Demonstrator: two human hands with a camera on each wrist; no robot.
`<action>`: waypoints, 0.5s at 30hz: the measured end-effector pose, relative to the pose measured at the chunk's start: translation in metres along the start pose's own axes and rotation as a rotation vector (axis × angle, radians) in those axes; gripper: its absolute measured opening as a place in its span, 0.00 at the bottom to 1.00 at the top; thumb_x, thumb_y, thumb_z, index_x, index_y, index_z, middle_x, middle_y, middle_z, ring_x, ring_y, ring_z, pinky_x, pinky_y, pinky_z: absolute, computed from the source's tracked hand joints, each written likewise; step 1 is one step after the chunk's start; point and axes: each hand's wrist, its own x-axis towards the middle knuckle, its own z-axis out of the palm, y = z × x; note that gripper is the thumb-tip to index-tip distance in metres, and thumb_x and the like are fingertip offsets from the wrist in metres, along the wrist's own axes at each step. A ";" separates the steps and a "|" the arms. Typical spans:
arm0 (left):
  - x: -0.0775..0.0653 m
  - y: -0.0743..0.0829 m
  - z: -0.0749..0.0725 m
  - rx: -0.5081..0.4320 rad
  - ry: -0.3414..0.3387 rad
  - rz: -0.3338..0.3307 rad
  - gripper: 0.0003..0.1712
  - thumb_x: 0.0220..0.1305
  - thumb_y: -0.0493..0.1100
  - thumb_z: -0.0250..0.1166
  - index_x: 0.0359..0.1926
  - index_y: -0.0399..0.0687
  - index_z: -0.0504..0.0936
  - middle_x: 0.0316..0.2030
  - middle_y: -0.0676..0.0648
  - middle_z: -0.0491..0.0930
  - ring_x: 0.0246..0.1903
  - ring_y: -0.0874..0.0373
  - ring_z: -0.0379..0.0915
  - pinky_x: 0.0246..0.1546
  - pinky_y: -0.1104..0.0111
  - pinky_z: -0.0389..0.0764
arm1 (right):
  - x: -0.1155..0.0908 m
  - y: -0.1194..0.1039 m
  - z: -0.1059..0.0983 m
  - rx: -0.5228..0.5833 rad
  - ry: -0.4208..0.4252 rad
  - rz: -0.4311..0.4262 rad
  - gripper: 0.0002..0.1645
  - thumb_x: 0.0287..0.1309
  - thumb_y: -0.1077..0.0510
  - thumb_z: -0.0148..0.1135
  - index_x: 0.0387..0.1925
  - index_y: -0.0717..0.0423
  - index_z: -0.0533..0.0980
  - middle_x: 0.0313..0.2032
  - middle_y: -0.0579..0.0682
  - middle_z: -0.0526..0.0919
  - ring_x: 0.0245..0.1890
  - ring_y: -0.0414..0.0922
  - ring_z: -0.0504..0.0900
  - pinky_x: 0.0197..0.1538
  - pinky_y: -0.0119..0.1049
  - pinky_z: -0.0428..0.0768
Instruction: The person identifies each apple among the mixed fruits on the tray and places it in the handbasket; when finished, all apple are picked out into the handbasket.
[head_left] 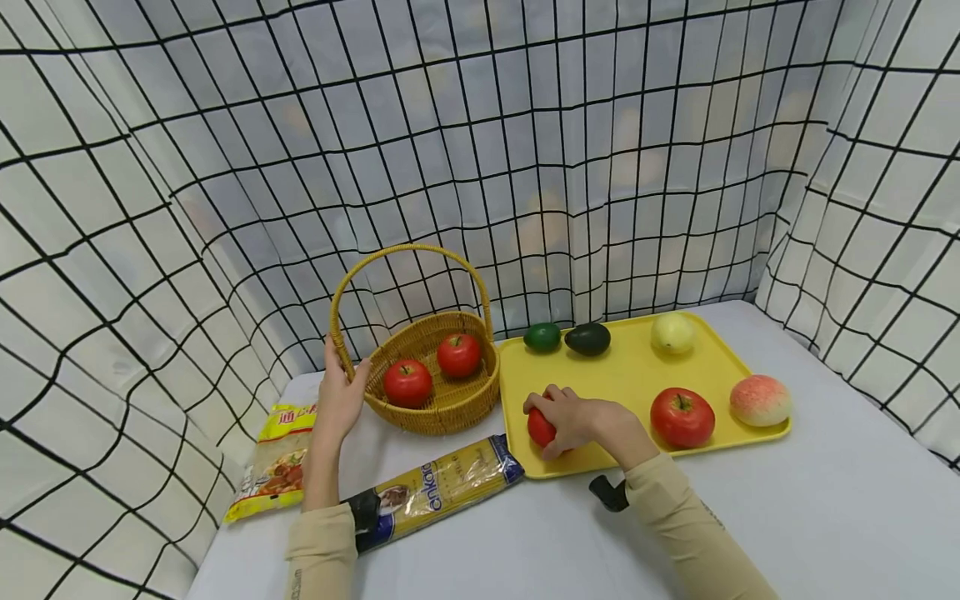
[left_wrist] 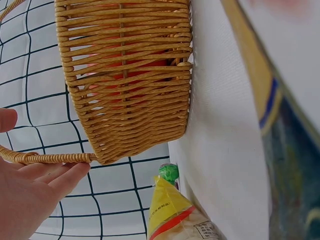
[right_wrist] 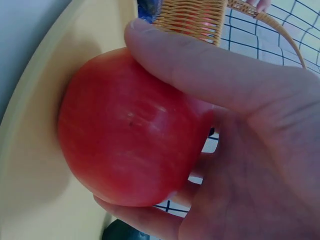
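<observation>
On the yellow tray, my right hand grips a red apple, thumb on one side and fingers curled round the other. Whether the apple is lifted off the tray I cannot tell. My left hand touches the handle of a wicker basket at its left side. In the left wrist view the handle lies along its straight fingers, with the thumb apart from it. Two red apples, one at the front left and one behind, sit inside the basket.
Two dark green avocados, a pale yellow fruit, another red fruit and a peach lie on the tray. A noodle packet lies in front of the basket, a yellow bag to the left. Black netting surrounds the table.
</observation>
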 end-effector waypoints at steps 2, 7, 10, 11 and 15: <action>-0.002 -0.002 -0.001 -0.007 0.003 -0.005 0.48 0.81 0.56 0.47 0.82 0.59 0.22 0.82 0.35 0.41 0.80 0.34 0.46 0.74 0.38 0.59 | 0.000 0.000 -0.002 -0.005 -0.011 0.001 0.37 0.55 0.51 0.76 0.64 0.43 0.68 0.57 0.55 0.70 0.57 0.52 0.70 0.57 0.52 0.80; -0.005 -0.004 -0.002 -0.015 0.002 -0.008 0.49 0.80 0.58 0.46 0.81 0.61 0.20 0.83 0.38 0.39 0.80 0.34 0.45 0.75 0.38 0.59 | -0.001 0.001 -0.008 -0.012 -0.019 0.018 0.38 0.54 0.50 0.77 0.64 0.43 0.69 0.57 0.54 0.71 0.57 0.51 0.72 0.56 0.51 0.80; -0.004 -0.004 -0.002 -0.015 0.005 -0.005 0.49 0.80 0.58 0.47 0.81 0.60 0.21 0.82 0.37 0.40 0.79 0.34 0.46 0.74 0.38 0.60 | -0.004 0.001 -0.010 -0.002 -0.017 0.026 0.39 0.54 0.50 0.77 0.65 0.43 0.68 0.58 0.54 0.71 0.57 0.52 0.72 0.57 0.51 0.80; -0.004 -0.003 -0.002 -0.012 0.005 -0.005 0.49 0.81 0.58 0.47 0.81 0.59 0.21 0.82 0.36 0.41 0.79 0.34 0.47 0.74 0.38 0.60 | -0.005 0.002 -0.011 0.004 -0.015 0.026 0.39 0.54 0.50 0.77 0.65 0.43 0.68 0.58 0.54 0.70 0.57 0.52 0.72 0.57 0.51 0.80; -0.001 -0.001 -0.001 -0.004 -0.002 0.005 0.49 0.81 0.57 0.47 0.81 0.59 0.21 0.82 0.34 0.43 0.78 0.33 0.48 0.73 0.38 0.62 | -0.008 0.004 -0.013 0.034 0.018 0.008 0.40 0.54 0.51 0.77 0.66 0.45 0.68 0.58 0.55 0.71 0.57 0.52 0.72 0.56 0.52 0.81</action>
